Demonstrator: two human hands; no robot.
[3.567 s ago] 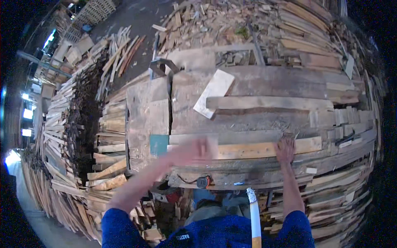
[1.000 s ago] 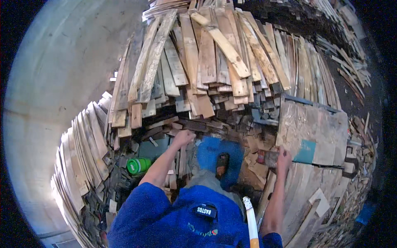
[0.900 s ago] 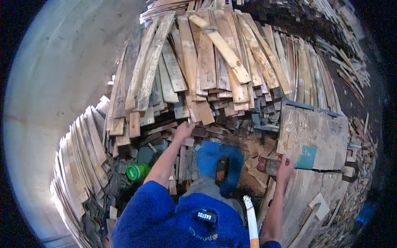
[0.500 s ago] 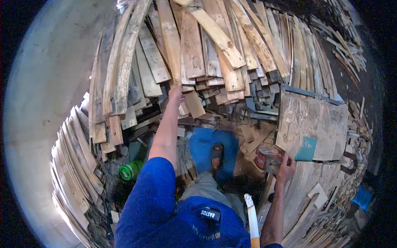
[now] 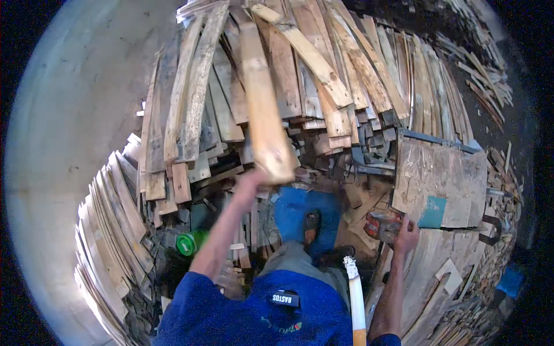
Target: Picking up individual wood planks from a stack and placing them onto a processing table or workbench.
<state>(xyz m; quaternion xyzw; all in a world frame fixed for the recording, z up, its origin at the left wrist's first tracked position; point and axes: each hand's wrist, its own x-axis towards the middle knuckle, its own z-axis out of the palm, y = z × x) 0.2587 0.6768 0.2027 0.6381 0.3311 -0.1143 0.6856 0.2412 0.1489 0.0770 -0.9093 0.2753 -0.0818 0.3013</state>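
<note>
My left hand (image 5: 252, 180), blurred by motion, is closed on the near end of a pale wooden plank (image 5: 265, 109). The plank slants forward over the pile of boards, and its near end sticks out past the stack. My right hand (image 5: 407, 233) has its fingers curled at the edge of a worn plywood panel (image 5: 438, 173), right beside a round red-and-grey metal container (image 5: 382, 226) that looks like a tin. What lies inside those fingers is hidden.
Stacked boards (image 5: 208, 86) fan out ahead and more (image 5: 109, 213) stand at the left. A green round container (image 5: 187, 243) lies left of my legs. Below are a blue sheet (image 5: 288, 210) and scrap wood. A lit cigarette (image 5: 355, 294) juts up at the bottom.
My left hand has pulled the plank toward me, so its end now reaches well past the pile. The view has shifted slightly; my right hand stays by the red-and-grey container.
</note>
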